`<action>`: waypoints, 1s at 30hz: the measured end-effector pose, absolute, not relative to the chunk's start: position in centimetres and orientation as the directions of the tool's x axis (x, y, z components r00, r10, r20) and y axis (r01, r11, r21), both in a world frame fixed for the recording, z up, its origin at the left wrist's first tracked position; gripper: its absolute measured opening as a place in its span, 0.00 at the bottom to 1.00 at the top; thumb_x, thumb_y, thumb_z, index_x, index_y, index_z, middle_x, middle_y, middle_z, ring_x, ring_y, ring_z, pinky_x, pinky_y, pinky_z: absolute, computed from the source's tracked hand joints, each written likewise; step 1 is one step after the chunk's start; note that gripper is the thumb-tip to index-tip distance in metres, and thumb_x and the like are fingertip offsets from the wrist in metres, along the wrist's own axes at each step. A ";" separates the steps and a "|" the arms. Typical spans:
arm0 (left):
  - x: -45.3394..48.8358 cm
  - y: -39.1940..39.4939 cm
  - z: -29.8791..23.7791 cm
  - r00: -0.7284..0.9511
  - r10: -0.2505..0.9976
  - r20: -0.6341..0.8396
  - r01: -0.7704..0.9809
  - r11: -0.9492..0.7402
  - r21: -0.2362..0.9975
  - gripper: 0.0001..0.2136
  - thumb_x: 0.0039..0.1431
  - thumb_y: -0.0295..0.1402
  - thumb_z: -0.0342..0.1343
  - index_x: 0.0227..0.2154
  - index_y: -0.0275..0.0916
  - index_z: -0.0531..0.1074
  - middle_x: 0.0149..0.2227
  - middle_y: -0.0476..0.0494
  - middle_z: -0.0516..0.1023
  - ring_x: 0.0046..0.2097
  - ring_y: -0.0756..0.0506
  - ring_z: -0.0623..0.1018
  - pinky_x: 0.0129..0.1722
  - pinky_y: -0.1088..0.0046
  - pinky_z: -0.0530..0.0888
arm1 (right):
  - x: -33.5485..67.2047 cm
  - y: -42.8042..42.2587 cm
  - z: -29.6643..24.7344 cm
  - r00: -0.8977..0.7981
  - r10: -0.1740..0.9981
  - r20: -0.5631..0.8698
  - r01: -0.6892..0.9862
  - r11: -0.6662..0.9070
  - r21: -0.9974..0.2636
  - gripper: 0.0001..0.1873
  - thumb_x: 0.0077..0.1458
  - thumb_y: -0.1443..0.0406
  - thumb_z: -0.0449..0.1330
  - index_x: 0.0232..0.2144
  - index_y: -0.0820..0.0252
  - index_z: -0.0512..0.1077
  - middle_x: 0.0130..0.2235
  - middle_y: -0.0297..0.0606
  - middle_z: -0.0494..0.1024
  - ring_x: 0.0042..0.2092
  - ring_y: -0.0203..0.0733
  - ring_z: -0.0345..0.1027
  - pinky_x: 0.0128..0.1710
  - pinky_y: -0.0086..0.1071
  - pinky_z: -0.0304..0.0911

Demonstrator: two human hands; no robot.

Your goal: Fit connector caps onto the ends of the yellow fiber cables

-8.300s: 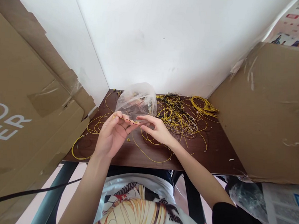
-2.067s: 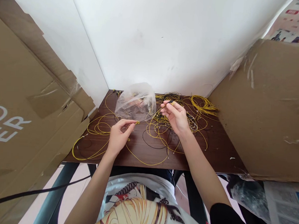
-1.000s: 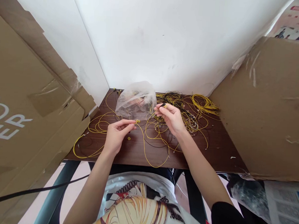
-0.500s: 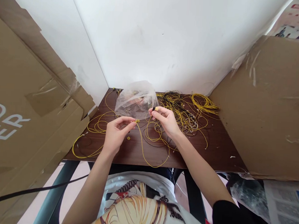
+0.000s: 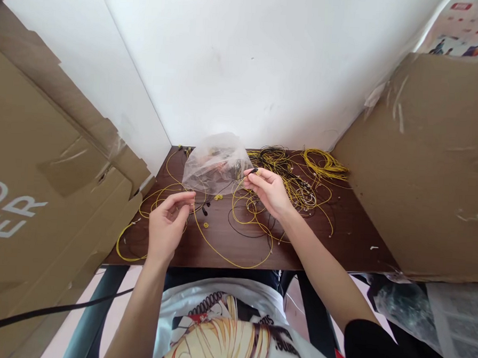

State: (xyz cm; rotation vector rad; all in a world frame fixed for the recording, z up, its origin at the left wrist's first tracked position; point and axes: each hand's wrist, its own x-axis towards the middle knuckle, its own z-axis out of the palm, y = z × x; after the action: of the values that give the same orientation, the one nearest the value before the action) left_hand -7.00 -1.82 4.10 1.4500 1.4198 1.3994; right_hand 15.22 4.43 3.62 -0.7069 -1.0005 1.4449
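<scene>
My left hand (image 5: 167, 224) is above the left part of the brown table, thumb and forefinger closed round a thin yellow wire (image 5: 209, 245). The wire loops from the fingertips towards the table's front edge and round to the right. Farther right, my right hand (image 5: 271, 192) pinches a small black connector (image 5: 253, 170), with a bit of yellow showing by the fingers. A thin black wire seems to run leftward from it. Small yellow pieces (image 5: 219, 197) lie between the hands, and another yellow piece (image 5: 206, 225) lies nearer me. Small black parts (image 5: 204, 211) rest beside them.
A translucent plastic bag (image 5: 207, 169) with mixed contents stands at the back. Tangled yellow and black wires (image 5: 282, 168) and a coiled yellow bundle (image 5: 323, 165) spread right of it. Cardboard boxes flank the table, one on the left (image 5: 62, 191) and one on the right (image 5: 423, 172).
My left hand has moved left, away from my right hand, drawing the yellow wire along. Small yellow pieces now show on the table where its fingertips were. My right hand has shifted slightly right.
</scene>
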 end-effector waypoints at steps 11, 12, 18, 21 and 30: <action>-0.7 -1.0 3.9 0.339 0.937 0.087 0.027 -0.102 0.994 0.37 0.52 0.33 0.61 0.61 0.36 0.49 0.34 0.44 0.78 0.41 0.45 0.78 0.51 0.61 0.69 | 15.9 4.4 4.1 -0.340 0.938 0.060 -0.644 -0.186 -0.742 0.06 0.42 0.70 0.64 0.27 0.59 0.72 0.28 0.31 0.76 0.26 0.27 0.66 0.21 0.19 0.61; -0.3 -0.9 3.9 0.336 0.941 0.042 -0.020 -0.038 0.999 0.34 0.52 0.33 0.60 0.60 0.35 0.51 0.30 0.47 0.77 0.37 0.47 0.78 0.47 0.64 0.71 | 16.0 4.6 4.0 -0.340 0.940 0.021 -0.649 -0.218 -0.729 0.07 0.41 0.71 0.64 0.27 0.60 0.72 0.27 0.31 0.75 0.25 0.27 0.65 0.20 0.18 0.60; -0.6 -0.7 4.1 0.221 0.970 -0.104 -0.206 0.151 0.967 0.33 0.50 0.35 0.62 0.56 0.37 0.54 0.25 0.54 0.73 0.26 0.50 0.76 0.34 0.69 0.75 | 16.1 5.8 2.9 -0.217 0.971 -0.102 -0.706 -0.228 -0.670 0.12 0.39 0.74 0.64 0.30 0.59 0.73 0.31 0.34 0.78 0.34 0.31 0.73 0.36 0.22 0.72; -1.1 -0.7 4.5 0.187 0.979 -0.083 -0.258 0.131 0.957 0.33 0.50 0.34 0.62 0.57 0.39 0.53 0.27 0.53 0.74 0.25 0.52 0.74 0.33 0.69 0.76 | 16.1 6.1 2.7 -0.074 0.997 -0.034 -0.703 -0.076 -0.707 0.11 0.40 0.71 0.67 0.30 0.58 0.74 0.33 0.34 0.79 0.40 0.33 0.74 0.46 0.24 0.72; -1.2 0.2 7.2 0.260 0.960 0.106 -0.325 -0.017 0.946 0.38 0.47 0.28 0.63 0.59 0.39 0.50 0.33 0.48 0.76 0.32 0.50 0.76 0.41 0.67 0.75 | 18.3 7.8 6.0 0.186 0.968 0.171 -0.599 0.249 -0.761 0.08 0.41 0.69 0.68 0.28 0.57 0.74 0.32 0.33 0.78 0.39 0.35 0.74 0.46 0.30 0.74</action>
State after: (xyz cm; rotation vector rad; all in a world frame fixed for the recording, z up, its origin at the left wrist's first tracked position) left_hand -1.16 0.19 7.16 1.1312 0.7404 1.1843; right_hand 18.25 7.79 6.03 -0.6171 -0.7317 1.2067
